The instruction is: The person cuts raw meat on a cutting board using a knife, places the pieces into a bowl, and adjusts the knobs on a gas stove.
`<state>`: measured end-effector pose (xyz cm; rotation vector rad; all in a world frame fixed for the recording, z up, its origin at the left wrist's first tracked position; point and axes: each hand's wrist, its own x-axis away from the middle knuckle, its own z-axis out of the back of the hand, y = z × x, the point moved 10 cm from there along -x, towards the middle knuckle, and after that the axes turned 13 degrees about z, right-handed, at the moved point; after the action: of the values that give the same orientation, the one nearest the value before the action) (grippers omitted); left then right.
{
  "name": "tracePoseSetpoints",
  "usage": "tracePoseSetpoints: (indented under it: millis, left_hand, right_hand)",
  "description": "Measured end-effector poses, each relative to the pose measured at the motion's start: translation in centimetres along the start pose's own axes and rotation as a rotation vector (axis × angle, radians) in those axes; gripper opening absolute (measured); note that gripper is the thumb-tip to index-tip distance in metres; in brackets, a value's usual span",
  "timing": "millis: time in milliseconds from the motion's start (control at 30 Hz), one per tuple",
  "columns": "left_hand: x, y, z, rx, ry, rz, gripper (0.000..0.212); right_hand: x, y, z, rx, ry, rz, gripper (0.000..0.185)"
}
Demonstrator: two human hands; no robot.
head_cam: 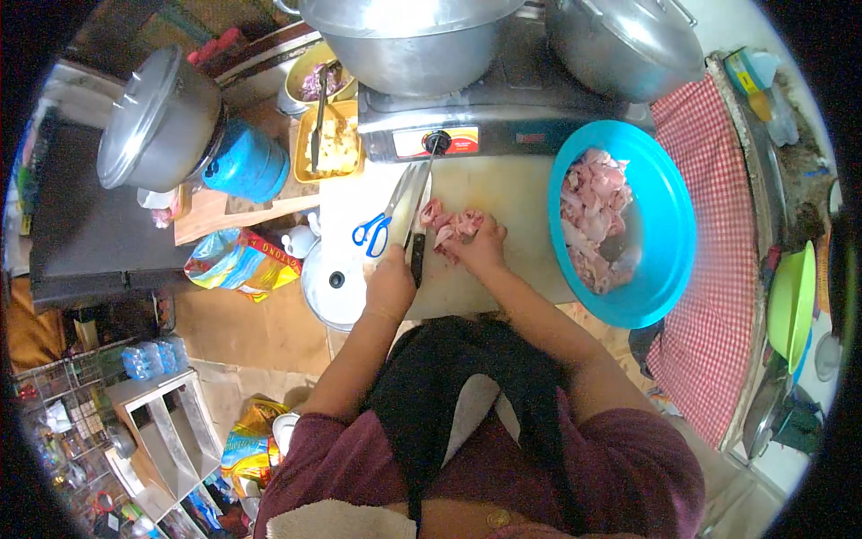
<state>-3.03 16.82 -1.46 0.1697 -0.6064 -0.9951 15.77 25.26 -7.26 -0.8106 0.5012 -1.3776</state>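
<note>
My left hand [392,281] is closed around a long kitchen knife [422,176], its blade pointing away from me over the cutting board's left part. Fingers of my right hand [486,248] press on raw chicken pieces [447,228] lying on the pale cutting board [522,195]. A black handle [418,259], apparently of a second knife, lies just right of my left hand. Blue-handled scissors [374,232] rest left of the knife, blades pointing away. To the right, a blue plastic basin [663,222] holds more raw chicken [596,202].
Behind the board stands a gas stove [498,114] with a large aluminium pot [411,54] and another lidded pot [623,47]. A yellow tub [307,174] and a bowl with chopped purple pieces [320,84] are back left. A round lid [330,306] sits by the board's left edge.
</note>
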Motion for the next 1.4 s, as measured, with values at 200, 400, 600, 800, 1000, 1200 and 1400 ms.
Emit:
tracePoseSetpoints:
  millis: [200, 400, 600, 800, 1000, 1200, 1400]
  left_hand:
    - [2.5, -3.3, 0.5, -0.082, -0.06, 0.032, 0.019]
    - [2.0, -3.6, 0.2, -0.18, -0.189, 0.017, 0.024]
    - [2.2, -1.9, -3.1, -0.131, -0.353, -0.104, 0.024]
    - [1.8, -2.8, -8.6, 0.243, -0.471, -0.222, 0.035]
    - [3.1, -2.9, -9.7, 0.438, -0.819, -0.113, 0.043]
    - [5.4, -0.6, -5.6, 0.6, -0.531, -0.51, 0.045]
    - [7.8, 8.2, 0.4, 0.531, -0.575, -0.75, 0.046]
  right_hand:
    - [-0.3, -0.7, 0.3, 0.08, 0.029, 0.037, 0.104]
    - [0.0, -0.8, -0.1, 0.103, 0.029, 0.053, 0.112]
    - [0.3, 0.6, -0.1, -0.031, 0.154, 0.152, 0.106]
    - [0.8, 0.6, -0.4, 0.022, 0.128, 0.261, 0.091]
    - [-0.9, 2.1, -0.8, -0.04, 0.028, 0.349, 0.066]
    - [0.9, -3.1, 3.1, -0.64, 0.182, 0.241, 0.052]
    - [4.3, -11.3, 19.0, -0.638, 0.54, 0.642, 0.05]
